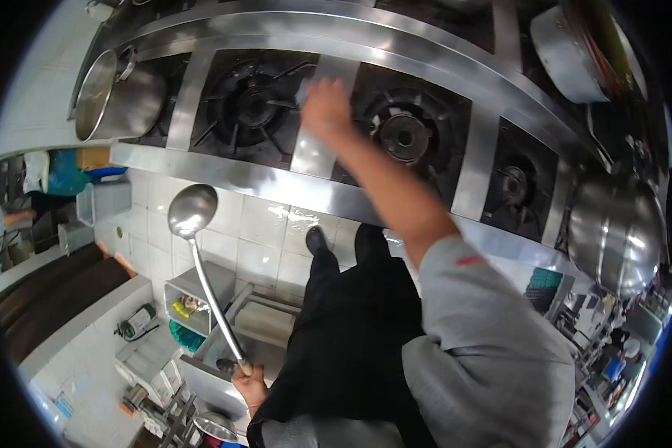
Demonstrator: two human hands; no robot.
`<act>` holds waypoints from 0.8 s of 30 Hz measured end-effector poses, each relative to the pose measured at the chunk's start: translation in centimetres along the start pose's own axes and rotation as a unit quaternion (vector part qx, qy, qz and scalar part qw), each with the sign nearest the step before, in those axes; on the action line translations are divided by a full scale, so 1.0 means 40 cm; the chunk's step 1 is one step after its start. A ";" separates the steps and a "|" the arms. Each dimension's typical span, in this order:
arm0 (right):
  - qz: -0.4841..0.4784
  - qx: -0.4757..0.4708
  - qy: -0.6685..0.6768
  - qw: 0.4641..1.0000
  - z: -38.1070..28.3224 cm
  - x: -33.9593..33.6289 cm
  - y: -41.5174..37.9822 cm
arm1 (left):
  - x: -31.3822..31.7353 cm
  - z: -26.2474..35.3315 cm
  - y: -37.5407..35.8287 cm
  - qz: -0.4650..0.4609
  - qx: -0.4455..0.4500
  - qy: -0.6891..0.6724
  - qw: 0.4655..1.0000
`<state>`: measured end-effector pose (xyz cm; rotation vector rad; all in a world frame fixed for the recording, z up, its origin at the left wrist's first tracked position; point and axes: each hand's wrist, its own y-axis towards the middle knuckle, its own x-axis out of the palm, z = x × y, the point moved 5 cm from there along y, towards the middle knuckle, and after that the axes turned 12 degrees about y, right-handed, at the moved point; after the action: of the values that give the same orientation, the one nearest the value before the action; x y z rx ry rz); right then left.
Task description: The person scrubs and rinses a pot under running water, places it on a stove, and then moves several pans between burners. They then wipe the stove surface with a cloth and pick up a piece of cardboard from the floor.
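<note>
A long ladle [215,302] slants up and to the left, its round bowl high over the tiled floor. My left hand [252,390], low in the view, is wrapped round the end of its handle. My right hand [326,110] is stretched over the steel strip [315,153] between two burners. Its fingers look closed, with something small and greyish at their left side, too blurred to name. The left burner [255,106] and the right burner [405,137] carry no pots.
A steel pot [138,101] stands at the stove's left end. At the right are a smaller burner [517,183], a large metal bowl [616,231] and a big pot [567,56]. Grey bins [228,282] stand below left, and a person [11,218] is far left.
</note>
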<state>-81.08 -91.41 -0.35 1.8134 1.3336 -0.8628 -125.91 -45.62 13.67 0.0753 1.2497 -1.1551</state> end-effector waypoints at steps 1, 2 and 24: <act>0.017 -0.021 -0.004 1.000 -0.045 0.023 -0.110 | 0.004 0.000 0.022 0.000 0.031 -0.016 0.999; -0.004 -0.042 0.059 0.997 -0.079 0.040 -0.227 | 0.005 -0.005 0.049 -0.003 0.061 -0.032 0.998; -0.010 0.372 0.134 0.919 0.763 -0.606 -0.884 | 0.107 0.335 0.302 -0.177 0.276 0.024 0.944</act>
<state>-124.15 -121.64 -1.46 2.5781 1.2780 -1.2887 -108.59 -50.71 9.34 0.3092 0.9688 -1.8062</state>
